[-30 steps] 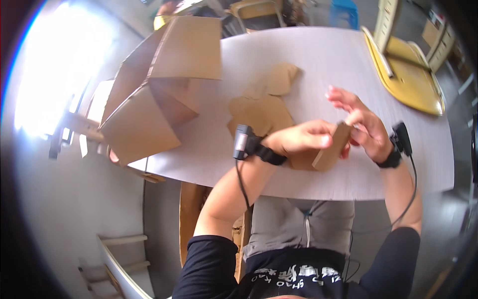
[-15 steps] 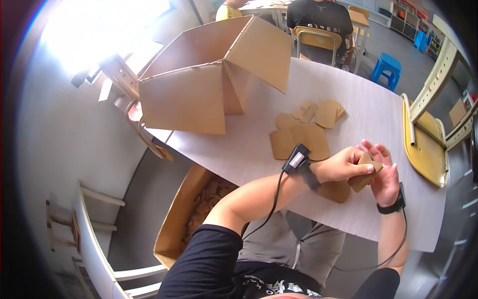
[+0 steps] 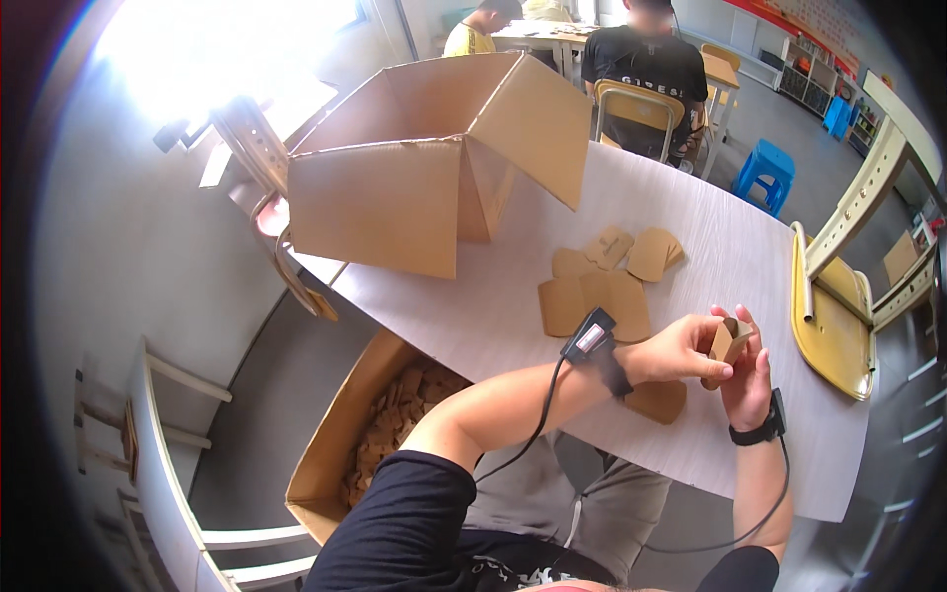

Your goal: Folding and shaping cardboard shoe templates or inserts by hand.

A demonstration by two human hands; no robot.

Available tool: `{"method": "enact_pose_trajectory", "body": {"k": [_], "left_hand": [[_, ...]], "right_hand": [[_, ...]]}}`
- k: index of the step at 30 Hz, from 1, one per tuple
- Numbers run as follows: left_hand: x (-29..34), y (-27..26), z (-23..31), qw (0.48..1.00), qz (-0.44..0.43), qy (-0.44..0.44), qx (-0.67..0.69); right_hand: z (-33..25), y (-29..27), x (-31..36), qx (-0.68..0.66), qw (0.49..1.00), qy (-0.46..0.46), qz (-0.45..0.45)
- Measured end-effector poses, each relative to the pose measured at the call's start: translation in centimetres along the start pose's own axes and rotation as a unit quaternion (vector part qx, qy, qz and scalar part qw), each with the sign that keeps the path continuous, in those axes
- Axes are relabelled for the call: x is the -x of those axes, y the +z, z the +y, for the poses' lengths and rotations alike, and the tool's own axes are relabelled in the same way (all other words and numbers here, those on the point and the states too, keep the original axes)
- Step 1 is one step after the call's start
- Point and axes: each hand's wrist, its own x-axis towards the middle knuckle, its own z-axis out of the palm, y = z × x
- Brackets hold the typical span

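Brown cardboard piece, small and folded, is up above the near part of the table, pinched pretty snugly between the thumb and fingers of the left hand. Right hand is cupped right up against that spot, fingers half open and pointing up, though I can't really tell if it's gripping too. Some flat cutouts lie overlapping beyond the left wrist, and a big open box sits farther left.
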Motion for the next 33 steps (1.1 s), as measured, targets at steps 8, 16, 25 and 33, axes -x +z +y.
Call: {"method": "enact_pose_trajectory", "body": {"k": [8,16,25,33], "left_hand": [[0.7,0.0,-0.3,0.996,0.06,0.061,-0.002],[0.1,0.0,0.5,0.996,0.078,0.011,-0.029],[-0.2,-0.8,0.5,0.988,0.062,-0.052,-0.132],[0.4,-0.4,1.5,0.971,0.024,-0.087,-0.223]], "right_hand": [[-0.5,0.6,0.3,-0.045,0.999,0.004,0.005],[1.0,-1.0,1.0,0.006,1.0,-0.006,0.006],[0.0,-1.0,-0.6,0.002,0.998,0.059,-0.036],[-0.1,-0.4,0.2,0.016,0.995,0.055,-0.084]]}}
